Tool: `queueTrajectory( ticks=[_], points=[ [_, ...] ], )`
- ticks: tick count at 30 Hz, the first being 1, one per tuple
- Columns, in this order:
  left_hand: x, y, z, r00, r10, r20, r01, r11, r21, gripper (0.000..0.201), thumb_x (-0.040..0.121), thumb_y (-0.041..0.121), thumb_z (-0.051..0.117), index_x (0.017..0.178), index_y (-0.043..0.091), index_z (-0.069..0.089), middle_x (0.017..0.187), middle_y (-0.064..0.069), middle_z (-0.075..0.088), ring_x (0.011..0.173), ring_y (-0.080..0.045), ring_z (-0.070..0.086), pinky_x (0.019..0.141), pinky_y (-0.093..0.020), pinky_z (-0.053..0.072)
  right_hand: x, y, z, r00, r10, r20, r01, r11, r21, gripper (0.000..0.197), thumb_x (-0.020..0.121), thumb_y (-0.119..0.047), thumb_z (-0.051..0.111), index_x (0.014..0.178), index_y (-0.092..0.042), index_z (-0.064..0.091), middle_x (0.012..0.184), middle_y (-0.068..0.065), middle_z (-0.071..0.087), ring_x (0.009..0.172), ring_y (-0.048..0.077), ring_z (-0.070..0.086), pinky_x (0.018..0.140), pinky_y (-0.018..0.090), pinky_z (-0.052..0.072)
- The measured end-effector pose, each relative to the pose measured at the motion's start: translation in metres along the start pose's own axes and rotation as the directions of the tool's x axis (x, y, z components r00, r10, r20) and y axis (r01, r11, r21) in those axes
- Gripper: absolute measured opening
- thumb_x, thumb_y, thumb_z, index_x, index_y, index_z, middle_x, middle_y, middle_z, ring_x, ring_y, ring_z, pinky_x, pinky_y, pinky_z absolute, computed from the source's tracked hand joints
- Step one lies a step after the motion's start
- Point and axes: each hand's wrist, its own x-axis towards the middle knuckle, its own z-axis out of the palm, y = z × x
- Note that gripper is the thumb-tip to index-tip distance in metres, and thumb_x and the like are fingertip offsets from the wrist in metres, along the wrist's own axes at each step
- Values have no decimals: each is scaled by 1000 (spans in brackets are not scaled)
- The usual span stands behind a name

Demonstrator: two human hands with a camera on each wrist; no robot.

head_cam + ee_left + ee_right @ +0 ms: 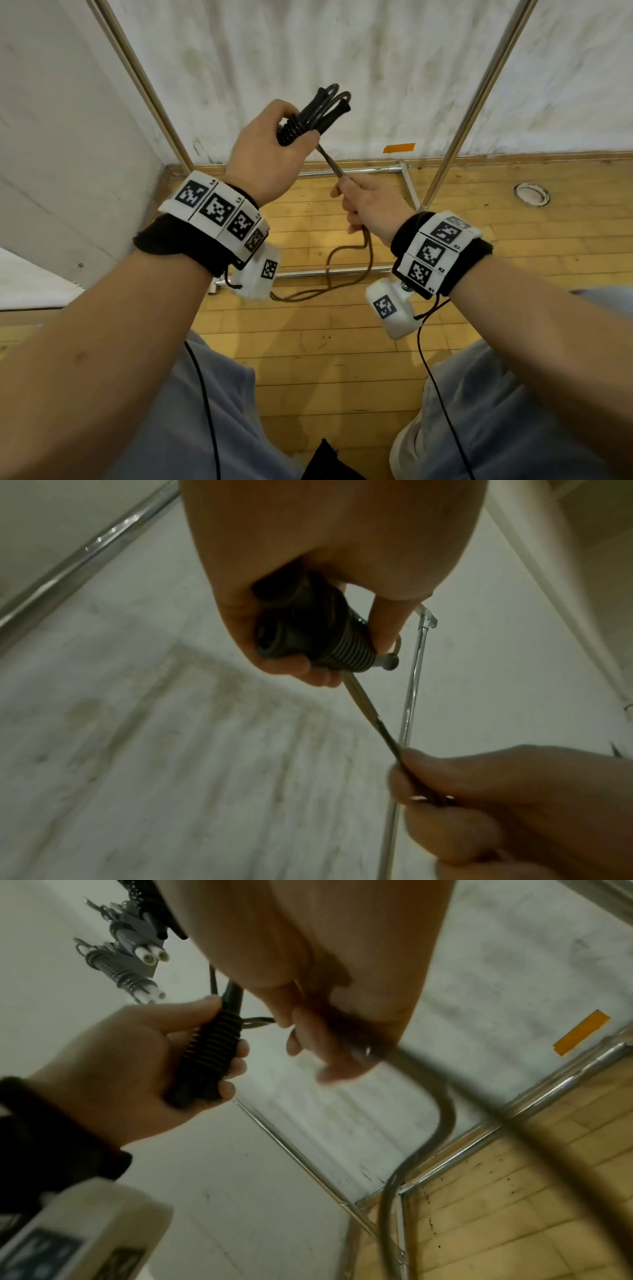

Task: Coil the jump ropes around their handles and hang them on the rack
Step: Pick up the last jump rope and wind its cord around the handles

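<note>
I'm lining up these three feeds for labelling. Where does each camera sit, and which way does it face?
Head: worn on the head, looks down past both forearms at left hand, right hand, floor and rack frame.
Left wrist: looks along the left hand at the ribbed handles; wall behind.
Right wrist: looks along the right hand towards wall and floor.
Shared: all show the rope stretched between the hands.

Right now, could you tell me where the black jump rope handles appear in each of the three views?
Head: handles upper centre, gripped in the left hand.
Left wrist: handles centre, just below the palm.
Right wrist: handles left of centre, in the left hand.
Shared landmark: the taut rope running to the right hand.
</note>
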Motion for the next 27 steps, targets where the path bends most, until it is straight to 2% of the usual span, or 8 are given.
queueTrajectory(
  ticks=[2, 5, 11, 15, 19, 22, 25, 27],
  points=[
    [4, -9, -3, 1000, 5, -22, -2, 993, 117, 30, 87, 39, 58, 113, 23, 54, 88, 7, 62, 79, -17, 61, 69, -30, 49, -1, -1, 1, 994, -83, -76, 67, 979, -193, 33, 100, -29, 37, 74, -21, 54, 60, -6, 41, 50, 9, 37, 51, 25, 34],
    [6, -23, -4, 1000, 14, 16, -17, 965, 263, 36, 88, 42, 57, 121, 28, 49, 95, 6, 59, 83, -19, 60, 75, -32, 49, -2, -3, -1, 971, -224, -85, 171, 896, -409, 38, 101, -29, 36, 65, -23, 49, 60, -6, 43, 55, 11, 39, 53, 25, 30],
    [5, -39, 5, 987, -1, 159, -78, 871, 486, 39, 91, 42, 56, 125, 25, 45, 98, 3, 60, 80, -21, 57, 73, -38, 51, -7, -11, -5, 967, -256, 7, 210, 774, -597, 40, 101, -30, 33, 66, -15, 46, 58, -5, 42, 56, 11, 41, 56, 28, 31],
    [3, -41, 20, 969, -31, 246, -113, 828, 549, 36, 91, 38, 58, 118, 18, 43, 90, 1, 54, 74, -21, 52, 62, -32, 38, -12, -20, -8, 967, -234, 102, 243, 723, -646, 37, 100, -30, 37, 71, -16, 53, 58, -7, 45, 57, 8, 43, 54, 21, 31],
    [2, -39, 29, 946, -81, 314, -128, 796, 591, 34, 88, 35, 62, 111, 21, 40, 91, 3, 54, 77, -21, 53, 61, -31, 37, -15, -25, -17, 958, -254, 130, 278, 724, -632, 30, 98, -28, 43, 74, -19, 58, 53, -9, 41, 44, 4, 40, 44, 11, 31],
    [-1, -34, 36, 933, -59, 354, -183, 771, 611, 31, 87, 36, 61, 110, 24, 43, 94, 6, 56, 79, -17, 51, 64, -30, 32, -12, -28, -23, 935, -351, 53, 290, 669, -685, 32, 98, -29, 43, 73, -17, 59, 55, -10, 42, 46, 5, 39, 49, 7, 33],
    [-8, -26, 44, 920, 2, 392, -256, 759, 598, 32, 88, 41, 58, 114, 25, 50, 90, 8, 57, 72, -13, 50, 52, -25, 29, -5, -30, -29, 918, -395, -33, 268, 679, -684, 36, 98, -30, 43, 71, -11, 58, 57, -7, 42, 51, 8, 38, 50, 8, 31],
    [-13, -21, 48, 911, 27, 412, -288, 758, 586, 33, 85, 53, 58, 104, 26, 51, 80, 11, 55, 64, -10, 49, 48, -23, 31, -1, -30, -32, 914, -398, -81, 240, 690, -683, 39, 97, -32, 43, 73, -7, 61, 56, -6, 44, 51, 9, 40, 49, 11, 31]
  ],
)
